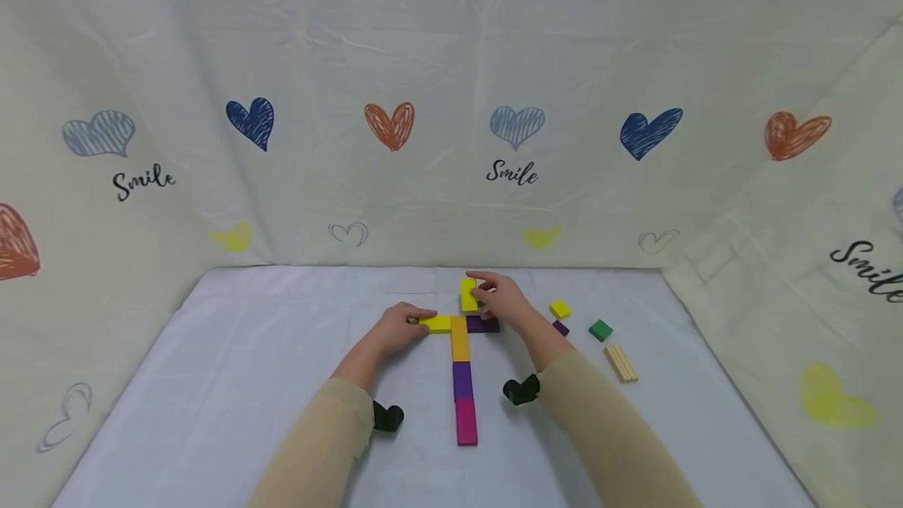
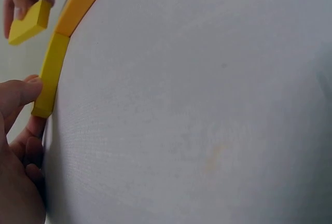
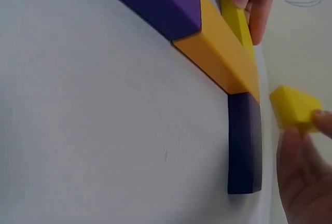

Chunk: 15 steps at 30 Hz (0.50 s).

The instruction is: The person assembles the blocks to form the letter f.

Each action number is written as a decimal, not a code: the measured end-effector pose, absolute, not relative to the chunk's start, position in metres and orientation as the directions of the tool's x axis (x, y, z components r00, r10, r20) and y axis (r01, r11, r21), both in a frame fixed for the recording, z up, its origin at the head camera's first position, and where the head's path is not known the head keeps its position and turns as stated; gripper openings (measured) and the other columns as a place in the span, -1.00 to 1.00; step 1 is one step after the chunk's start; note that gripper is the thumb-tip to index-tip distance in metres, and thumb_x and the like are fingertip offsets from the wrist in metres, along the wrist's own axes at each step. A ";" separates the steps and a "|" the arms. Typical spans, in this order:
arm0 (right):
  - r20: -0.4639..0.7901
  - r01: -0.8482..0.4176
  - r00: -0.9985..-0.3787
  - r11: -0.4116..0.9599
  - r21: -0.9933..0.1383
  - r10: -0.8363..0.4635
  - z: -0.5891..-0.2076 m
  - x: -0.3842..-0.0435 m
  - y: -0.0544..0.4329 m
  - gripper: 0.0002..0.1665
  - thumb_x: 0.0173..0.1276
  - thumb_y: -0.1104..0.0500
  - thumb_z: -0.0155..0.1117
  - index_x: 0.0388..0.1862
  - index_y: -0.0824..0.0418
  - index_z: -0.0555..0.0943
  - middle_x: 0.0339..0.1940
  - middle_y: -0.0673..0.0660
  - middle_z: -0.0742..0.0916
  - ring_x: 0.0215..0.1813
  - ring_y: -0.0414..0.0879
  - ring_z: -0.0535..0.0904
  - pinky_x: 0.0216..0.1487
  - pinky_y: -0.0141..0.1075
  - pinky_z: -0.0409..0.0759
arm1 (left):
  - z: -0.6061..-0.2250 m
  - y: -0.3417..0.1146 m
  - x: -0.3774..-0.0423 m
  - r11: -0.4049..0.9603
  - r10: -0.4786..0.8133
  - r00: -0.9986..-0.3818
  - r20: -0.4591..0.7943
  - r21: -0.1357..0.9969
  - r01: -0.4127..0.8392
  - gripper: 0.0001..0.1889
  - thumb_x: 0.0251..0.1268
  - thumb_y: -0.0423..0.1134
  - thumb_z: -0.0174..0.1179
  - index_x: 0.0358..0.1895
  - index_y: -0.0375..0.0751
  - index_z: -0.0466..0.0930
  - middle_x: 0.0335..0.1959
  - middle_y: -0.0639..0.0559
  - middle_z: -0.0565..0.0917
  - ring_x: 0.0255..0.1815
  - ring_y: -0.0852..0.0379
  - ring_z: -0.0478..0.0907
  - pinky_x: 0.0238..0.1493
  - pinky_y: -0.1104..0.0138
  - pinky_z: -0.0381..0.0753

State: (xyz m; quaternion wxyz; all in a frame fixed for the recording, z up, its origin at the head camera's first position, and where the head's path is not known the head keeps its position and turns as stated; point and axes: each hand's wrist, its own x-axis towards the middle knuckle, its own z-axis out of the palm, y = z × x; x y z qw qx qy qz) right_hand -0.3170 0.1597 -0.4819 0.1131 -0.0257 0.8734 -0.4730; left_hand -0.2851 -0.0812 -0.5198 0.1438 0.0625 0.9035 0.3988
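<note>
My left hand pinches a flat yellow block at its outer end, thumb and fingers on opposite sides. This block lies against the far end of an orange block. On the orange block's other side lies a dark purple block. Nearer me the line runs on with a purple block and a magenta block, together forming a T. Between thumb and fingers, my right hand holds a second yellow block, raised off the table just beyond the crossbar.
Right of my right forearm lie a small yellow block, a small purple block, a green block and several pale wooden sticks side by side. A heart-printed cloth hangs behind the white-covered table.
</note>
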 end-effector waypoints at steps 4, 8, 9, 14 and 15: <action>-0.165 0.044 -0.975 0.593 -0.804 -0.150 -0.484 -0.322 0.151 -0.49 0.50 0.10 0.19 0.40 -0.11 0.48 0.06 0.19 0.62 -0.15 -0.02 0.62 -0.14 -0.28 0.67 | -0.518 -0.080 -0.284 0.679 0.232 -0.950 -0.208 0.734 0.005 -0.67 0.39 -0.12 0.22 0.18 0.25 0.66 0.20 -0.06 0.50 0.18 -0.07 0.39 0.25 -0.01 0.43; -0.169 0.045 -0.975 0.615 -0.787 -0.144 -0.486 -0.326 0.146 -0.51 0.50 0.11 0.20 0.38 -0.09 0.51 0.03 0.19 0.63 -0.17 -0.02 0.62 -0.13 -0.28 0.64 | -0.518 -0.081 -0.285 0.676 0.239 -0.949 -0.205 0.737 0.011 -0.67 0.39 -0.13 0.23 0.18 0.24 0.67 0.19 -0.06 0.52 0.16 -0.06 0.41 0.24 -0.01 0.44; -0.174 0.051 -0.975 0.618 -0.785 -0.141 -0.487 -0.326 0.145 -0.52 0.50 0.11 0.20 0.37 -0.09 0.51 0.02 0.19 0.63 -0.17 -0.03 0.61 -0.13 -0.28 0.63 | -0.518 -0.081 -0.285 0.675 0.240 -0.949 -0.204 0.738 0.012 -0.67 0.38 -0.13 0.23 0.17 0.23 0.67 0.18 -0.06 0.52 0.16 -0.05 0.41 0.24 -0.01 0.44; -0.193 0.072 -0.973 0.626 -0.777 -0.127 -0.490 -0.328 0.142 -0.54 0.49 0.12 0.20 0.34 -0.09 0.55 -0.01 0.18 0.64 -0.19 -0.03 0.60 -0.14 -0.29 0.63 | -0.519 -0.082 -0.286 0.674 0.241 -0.950 -0.198 0.739 0.017 -0.67 0.38 -0.14 0.23 0.17 0.23 0.67 0.16 -0.05 0.53 0.14 -0.05 0.42 0.23 0.01 0.45; -0.197 0.076 -0.973 0.628 -0.775 -0.124 -0.491 -0.328 0.142 -0.54 0.49 0.12 0.21 0.33 -0.08 0.55 -0.01 0.18 0.64 -0.20 -0.03 0.60 -0.14 -0.29 0.63 | -0.519 -0.082 -0.286 0.675 0.240 -0.951 -0.197 0.738 0.018 -0.67 0.38 -0.13 0.23 0.17 0.23 0.67 0.16 -0.05 0.53 0.14 -0.05 0.42 0.24 0.01 0.45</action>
